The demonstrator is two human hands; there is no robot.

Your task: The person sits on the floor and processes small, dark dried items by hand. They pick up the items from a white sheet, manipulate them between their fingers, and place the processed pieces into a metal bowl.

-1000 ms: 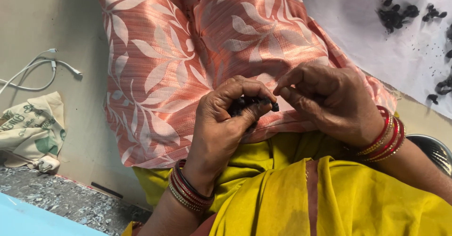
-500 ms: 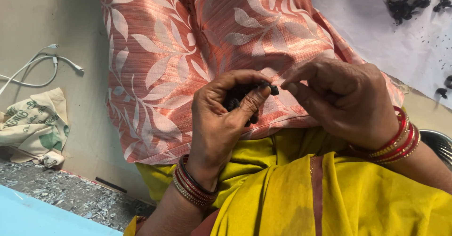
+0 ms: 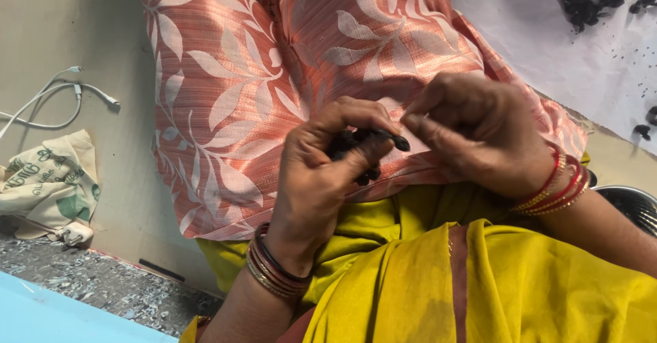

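The left hand (image 3: 321,172) cups small dark dried pieces (image 3: 363,144) over the lap, its grip clamped on them; light and brittle-looking, best pinched gently by the right hand's (image 3: 479,134) closed fingertips.

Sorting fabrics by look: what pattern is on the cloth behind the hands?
Salmon-pink cloth with pale white leaf sprigs, clearest in the head view.

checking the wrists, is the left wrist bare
No, the left hand, which holds small dark pieces, has a stack of bangles around its wrist.
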